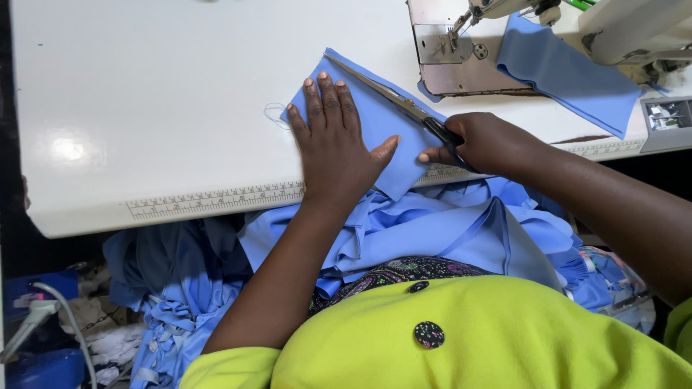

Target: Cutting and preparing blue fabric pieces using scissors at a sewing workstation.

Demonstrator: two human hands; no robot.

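Blue fabric (375, 137), a folded piece lying near the front edge of the white sewing table (144, 86), is pressed flat by the left hand (333, 140), whose fingers are spread wide over the cloth and closed on nothing. A loose loop of thread (274, 114) is seen just beside the piece's left corner, and a printed ruler strip (216, 200) is set along the table's front edge below it. Along the right edge of the piece, a pair of scissors (393, 97) is laid with the blades pointing up and to the left, and its dark handles are gripped by the right hand (486, 140), the fingers being curled tightly round them. Further right, the sewing machine (461, 50) is mounted at the back of the table, with a second blue piece (569, 72) draped beside it. Below the table edge, a heap of blue cloth (432, 230) is piled in the lap, above a lime-green garment (504, 338).
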